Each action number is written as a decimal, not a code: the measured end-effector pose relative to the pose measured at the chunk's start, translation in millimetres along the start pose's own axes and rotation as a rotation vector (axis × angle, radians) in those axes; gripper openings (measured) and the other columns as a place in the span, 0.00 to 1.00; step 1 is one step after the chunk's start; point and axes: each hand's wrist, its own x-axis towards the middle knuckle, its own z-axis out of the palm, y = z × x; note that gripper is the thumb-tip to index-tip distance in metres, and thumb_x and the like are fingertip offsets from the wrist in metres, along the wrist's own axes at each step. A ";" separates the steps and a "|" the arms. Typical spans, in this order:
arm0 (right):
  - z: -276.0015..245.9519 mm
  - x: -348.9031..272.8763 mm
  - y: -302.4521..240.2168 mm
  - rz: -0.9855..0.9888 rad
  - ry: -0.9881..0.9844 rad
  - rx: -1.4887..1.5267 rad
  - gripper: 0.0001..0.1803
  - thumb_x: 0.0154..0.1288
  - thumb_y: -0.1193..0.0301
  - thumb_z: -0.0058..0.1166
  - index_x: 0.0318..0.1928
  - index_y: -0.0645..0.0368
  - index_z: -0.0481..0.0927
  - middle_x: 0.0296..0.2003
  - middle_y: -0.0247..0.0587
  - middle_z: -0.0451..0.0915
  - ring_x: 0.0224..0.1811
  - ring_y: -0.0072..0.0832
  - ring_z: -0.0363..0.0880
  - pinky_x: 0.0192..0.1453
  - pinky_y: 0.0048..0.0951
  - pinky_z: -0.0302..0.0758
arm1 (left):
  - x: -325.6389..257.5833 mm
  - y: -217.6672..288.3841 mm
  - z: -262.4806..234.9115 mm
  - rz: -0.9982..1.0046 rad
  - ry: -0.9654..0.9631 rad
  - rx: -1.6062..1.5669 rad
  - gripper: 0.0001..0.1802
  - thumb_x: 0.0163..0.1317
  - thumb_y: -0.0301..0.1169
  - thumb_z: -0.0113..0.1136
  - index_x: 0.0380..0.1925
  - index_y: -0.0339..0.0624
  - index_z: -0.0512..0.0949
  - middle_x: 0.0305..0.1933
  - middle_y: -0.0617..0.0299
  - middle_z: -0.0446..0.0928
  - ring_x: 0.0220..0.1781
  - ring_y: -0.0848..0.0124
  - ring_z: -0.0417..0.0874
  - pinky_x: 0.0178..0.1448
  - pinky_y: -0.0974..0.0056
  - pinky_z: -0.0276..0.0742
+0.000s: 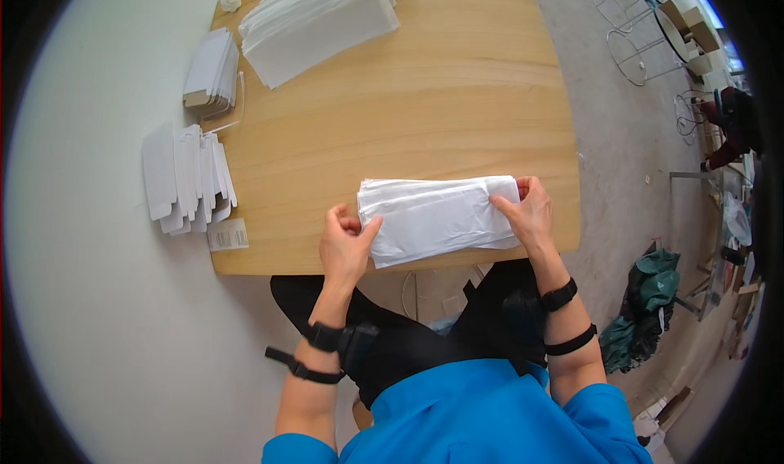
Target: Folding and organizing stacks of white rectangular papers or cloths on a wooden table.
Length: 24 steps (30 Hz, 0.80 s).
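Observation:
A stack of thin, folded white sheets [441, 223], slightly wrinkled on top, lies at the table's near edge, its layers uneven at the left end. My right hand [531, 213] grips its right end, thumb on the upper face and fingers curled behind the edge. At the left end, my left hand [347, 242] has its thumb on the stack's edge and its fingers bent against the side. Whether the sheets are paper or plastic, I cannot tell.
On the wooden table [408, 113], a large pile of white sheets [318, 31] lies at the far left. Folded white cartons [212, 71] and more flat cartons [186, 174] sit along the left wall. A green bag [653, 280] and stools [629, 48] stand on the right floor.

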 end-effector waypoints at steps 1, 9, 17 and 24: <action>1.0 0.6 -0.5 -0.001 -0.006 -0.003 0.24 0.45 0.65 0.69 0.41 0.67 0.78 0.34 0.47 0.82 0.35 0.36 0.81 0.41 0.34 0.77 | 4.1 6.9 2.5 -0.018 0.001 0.191 0.36 0.49 0.43 0.72 0.52 0.31 0.70 0.31 0.60 0.79 0.35 0.70 0.80 0.42 0.67 0.76; 18.7 -2.8 11.6 -0.379 0.188 -0.106 0.16 0.47 0.69 0.66 0.32 0.64 0.76 0.30 0.49 0.81 0.32 0.42 0.81 0.37 0.36 0.75 | 14.6 -13.1 16.3 0.269 0.082 0.191 0.25 0.49 0.39 0.72 0.40 0.33 0.73 0.30 0.58 0.79 0.32 0.66 0.79 0.38 0.60 0.76; -6.8 -15.7 -10.0 -0.168 -0.083 0.209 0.13 0.56 0.71 0.62 0.37 0.64 0.73 0.32 0.48 0.79 0.32 0.36 0.78 0.37 0.33 0.74 | 8.6 -2.0 10.6 -0.025 -0.272 -0.577 0.21 0.56 0.25 0.68 0.48 0.33 0.73 0.46 0.57 0.80 0.45 0.73 0.81 0.50 0.68 0.77; -15.5 -6.6 -2.7 -0.403 -0.077 0.410 0.17 0.59 0.78 0.61 0.48 0.62 0.72 0.35 0.38 0.79 0.37 0.24 0.76 0.41 0.26 0.74 | 10.0 1.8 12.2 0.103 -0.304 -0.753 0.23 0.58 0.22 0.64 0.54 0.38 0.73 0.49 0.64 0.79 0.49 0.76 0.79 0.57 0.68 0.73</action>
